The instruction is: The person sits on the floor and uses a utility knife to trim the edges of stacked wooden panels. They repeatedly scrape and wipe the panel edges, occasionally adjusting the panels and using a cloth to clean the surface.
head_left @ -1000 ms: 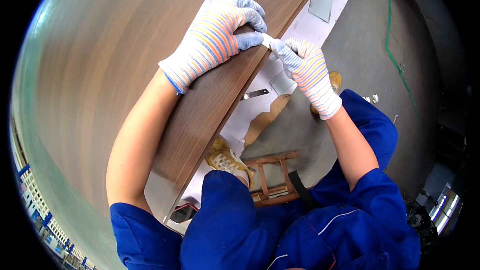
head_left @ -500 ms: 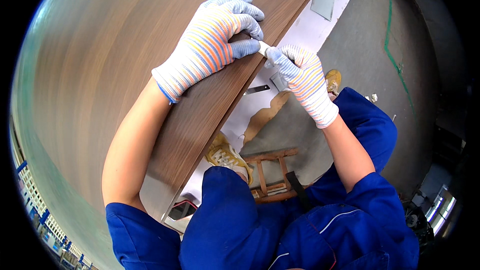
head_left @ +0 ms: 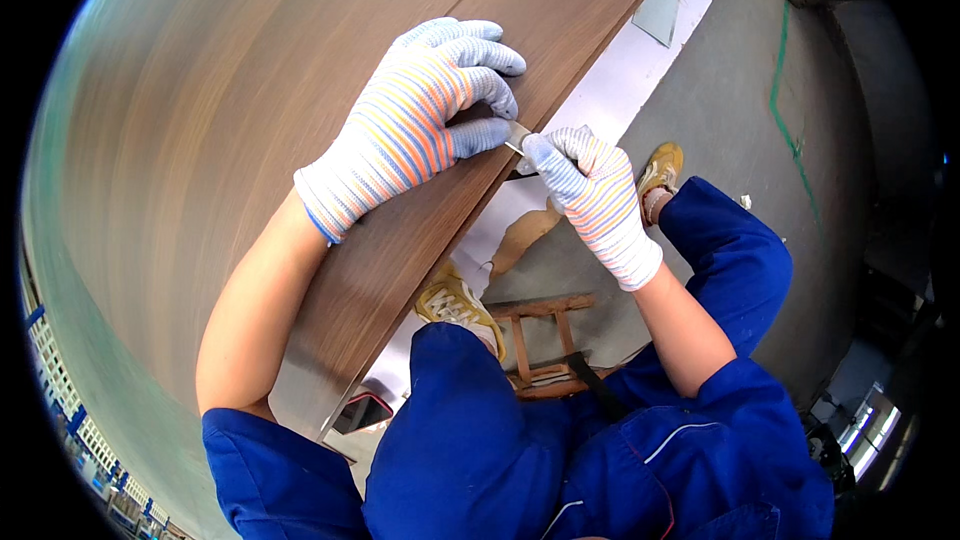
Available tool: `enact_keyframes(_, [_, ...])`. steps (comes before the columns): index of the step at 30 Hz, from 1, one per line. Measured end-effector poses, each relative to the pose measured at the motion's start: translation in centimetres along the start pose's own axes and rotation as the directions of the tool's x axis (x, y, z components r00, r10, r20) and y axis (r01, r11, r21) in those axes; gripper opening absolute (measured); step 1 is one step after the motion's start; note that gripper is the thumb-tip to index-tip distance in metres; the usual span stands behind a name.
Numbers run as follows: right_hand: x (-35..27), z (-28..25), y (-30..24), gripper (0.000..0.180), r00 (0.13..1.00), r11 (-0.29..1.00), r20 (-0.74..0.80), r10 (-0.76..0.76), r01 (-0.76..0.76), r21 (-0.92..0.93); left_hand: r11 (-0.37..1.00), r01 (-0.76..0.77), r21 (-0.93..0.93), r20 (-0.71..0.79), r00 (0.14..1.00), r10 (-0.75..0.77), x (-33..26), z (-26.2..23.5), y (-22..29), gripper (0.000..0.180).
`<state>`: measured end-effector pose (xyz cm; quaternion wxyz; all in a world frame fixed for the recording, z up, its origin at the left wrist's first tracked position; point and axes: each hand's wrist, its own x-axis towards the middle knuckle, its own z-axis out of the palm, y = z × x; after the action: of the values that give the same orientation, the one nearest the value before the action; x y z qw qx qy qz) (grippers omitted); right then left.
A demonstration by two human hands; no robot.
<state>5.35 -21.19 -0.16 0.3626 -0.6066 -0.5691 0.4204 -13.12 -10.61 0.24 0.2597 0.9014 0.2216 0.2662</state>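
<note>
A small, flat white strip (head_left: 517,136) lies at the edge of a brown wood-grain panel (head_left: 430,225). My right hand (head_left: 595,185), in a striped knit glove, pinches its near end between thumb and forefinger. On the panel rests my left hand (head_left: 425,105), in a matching glove, fingers curled and thumb tip against the strip's other end. The gloved fingertips partly cover the strip, and its exact kind cannot be made out.
Below the panel's edge lies a white sheet (head_left: 610,70) with a clear glass-like plate (head_left: 659,10) on it. A wooden stool frame (head_left: 545,307) stands by my legs. A phone-like dark object with a red edge (head_left: 363,413) sits near my left knee.
Both hands have shifted slightly toward me along the panel's edge with the white strip. It now shows thinner, more edge-on. A dark metal bar below has become mostly hidden.
</note>
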Motion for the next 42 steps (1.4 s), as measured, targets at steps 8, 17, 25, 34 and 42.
enact_keyframes(8, [-0.5, 0.5, -0.8, 0.026, 0.994, 0.996, 0.074, 0.083, -0.081, -0.039, 1.0, 0.02, -0.008, -0.008, 1.0, -0.02, -1.2, -0.2, 0.3, 0.017])
enact_keyframes(17, [-1.9, 1.9, 0.6, 0.025, 0.967, 0.926, 0.068, -0.246, 0.255, -0.278, 1.0, 0.022, -0.004, 0.007, 1.0, -0.021, -2.6, -0.6, 1.1, 0.019])
enact_keyframes(25, [-2.8, 2.6, 0.0, 0.025, 0.993, 0.993, 0.101, -0.06, 0.07, -0.092, 0.999, 0.037, -0.022, 0.017, 0.999, -0.036, -3.8, -0.9, 1.4, 0.019])
enact_keyframes(34, [-3.9, 4.1, -0.5, 0.025, 0.994, 0.997, 0.071, 0.078, -0.08, 0.024, 0.997, 0.082, -0.004, 0.046, 0.996, -0.082, -5.3, -1.3, 2.2, 0.019])
enact_keyframes(42, [-4.8, 4.7, -0.7, 0.02, 0.992, 0.997, 0.122, 0.018, -0.009, -0.077, 0.995, 0.101, -0.012, 0.057, 0.993, -0.101, -6.9, -1.5, 2.9, 0.02])
